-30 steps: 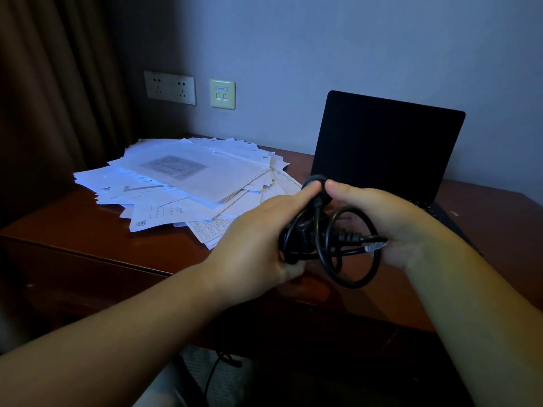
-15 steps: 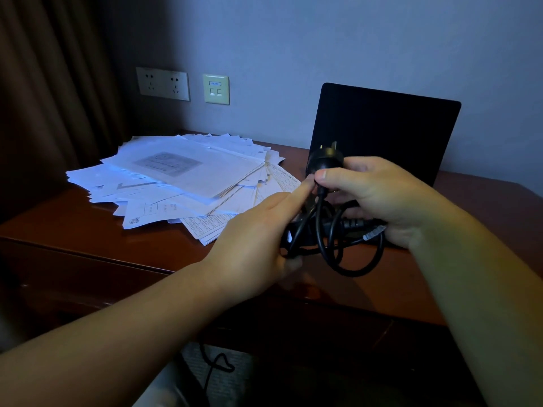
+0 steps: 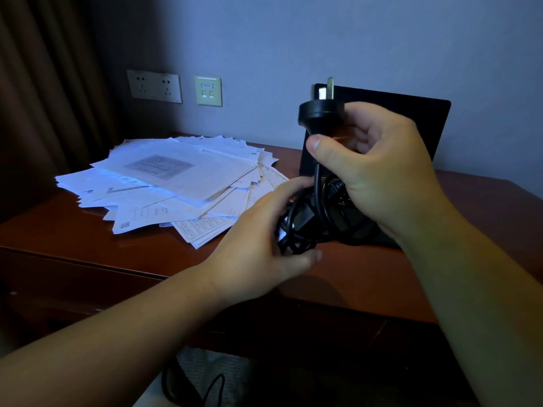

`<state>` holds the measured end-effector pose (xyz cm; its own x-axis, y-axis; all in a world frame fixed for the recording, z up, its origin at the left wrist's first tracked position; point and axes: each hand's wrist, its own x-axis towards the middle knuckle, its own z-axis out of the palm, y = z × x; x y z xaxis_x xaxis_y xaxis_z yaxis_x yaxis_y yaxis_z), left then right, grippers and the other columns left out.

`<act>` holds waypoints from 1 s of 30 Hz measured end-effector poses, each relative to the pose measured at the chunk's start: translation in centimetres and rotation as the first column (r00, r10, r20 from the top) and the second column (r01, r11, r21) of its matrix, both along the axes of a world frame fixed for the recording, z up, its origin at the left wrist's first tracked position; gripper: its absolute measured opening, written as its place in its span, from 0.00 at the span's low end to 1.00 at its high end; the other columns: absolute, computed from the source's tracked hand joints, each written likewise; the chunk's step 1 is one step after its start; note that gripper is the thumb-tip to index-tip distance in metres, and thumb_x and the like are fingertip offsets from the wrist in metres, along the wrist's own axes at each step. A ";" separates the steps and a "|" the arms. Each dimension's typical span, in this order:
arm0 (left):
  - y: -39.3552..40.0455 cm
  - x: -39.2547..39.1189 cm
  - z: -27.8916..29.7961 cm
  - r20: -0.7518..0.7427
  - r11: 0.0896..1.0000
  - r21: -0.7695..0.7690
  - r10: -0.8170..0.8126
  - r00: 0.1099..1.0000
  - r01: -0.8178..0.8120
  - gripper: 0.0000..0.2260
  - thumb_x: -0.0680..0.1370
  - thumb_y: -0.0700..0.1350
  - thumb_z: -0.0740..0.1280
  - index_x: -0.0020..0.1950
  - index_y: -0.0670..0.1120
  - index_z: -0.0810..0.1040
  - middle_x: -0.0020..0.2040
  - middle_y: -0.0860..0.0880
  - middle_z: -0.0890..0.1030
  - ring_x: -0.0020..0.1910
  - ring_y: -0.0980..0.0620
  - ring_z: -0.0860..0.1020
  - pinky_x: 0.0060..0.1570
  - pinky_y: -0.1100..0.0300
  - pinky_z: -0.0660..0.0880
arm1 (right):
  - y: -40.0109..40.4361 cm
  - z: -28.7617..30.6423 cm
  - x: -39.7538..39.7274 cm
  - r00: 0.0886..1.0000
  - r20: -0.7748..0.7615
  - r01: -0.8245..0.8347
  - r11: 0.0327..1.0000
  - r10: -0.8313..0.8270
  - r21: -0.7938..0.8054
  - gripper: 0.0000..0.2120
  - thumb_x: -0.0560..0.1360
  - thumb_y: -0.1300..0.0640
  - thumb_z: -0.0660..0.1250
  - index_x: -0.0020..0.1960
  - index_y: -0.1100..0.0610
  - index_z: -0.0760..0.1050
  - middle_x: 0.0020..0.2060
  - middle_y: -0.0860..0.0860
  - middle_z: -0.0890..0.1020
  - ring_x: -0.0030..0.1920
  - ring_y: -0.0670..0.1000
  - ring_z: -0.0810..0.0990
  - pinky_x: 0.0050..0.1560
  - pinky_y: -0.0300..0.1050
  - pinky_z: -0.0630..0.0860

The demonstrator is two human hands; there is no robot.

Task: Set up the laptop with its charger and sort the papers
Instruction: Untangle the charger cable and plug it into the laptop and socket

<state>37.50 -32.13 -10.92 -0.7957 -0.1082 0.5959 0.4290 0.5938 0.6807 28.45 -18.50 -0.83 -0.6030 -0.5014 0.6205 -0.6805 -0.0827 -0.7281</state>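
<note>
Gripping the black plug (image 3: 321, 114) prongs-up, right hand (image 3: 379, 168) holds it in front of the open laptop (image 3: 417, 118). Left hand (image 3: 261, 248) clutches the coiled charger cable (image 3: 296, 227) over the desk (image 3: 88, 230). Papers (image 3: 176, 183) lie fanned out left (messy pile), below wall sockets (image 3: 154, 86).

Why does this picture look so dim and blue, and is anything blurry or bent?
Head view: the room is dim, with cool bluish light catching the papers and wall; the plug and both hands look sharp; the wide lens bows the desk edge; the curtain sinks into shadow.
</note>
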 end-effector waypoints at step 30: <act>1.0 -0.2 2.3 0.069 0.423 0.905 -0.271 0.960 0.054 0.22 0.72 0.55 0.67 0.58 0.41 0.79 0.40 0.44 0.80 0.28 0.48 0.77 0.22 0.60 0.71 | -0.8 -5.0 -3.1 0.697 0.703 0.152 0.928 0.144 -0.341 0.09 0.82 0.65 0.62 0.53 0.53 0.76 0.39 0.51 0.71 0.30 0.45 0.68 0.29 0.39 0.71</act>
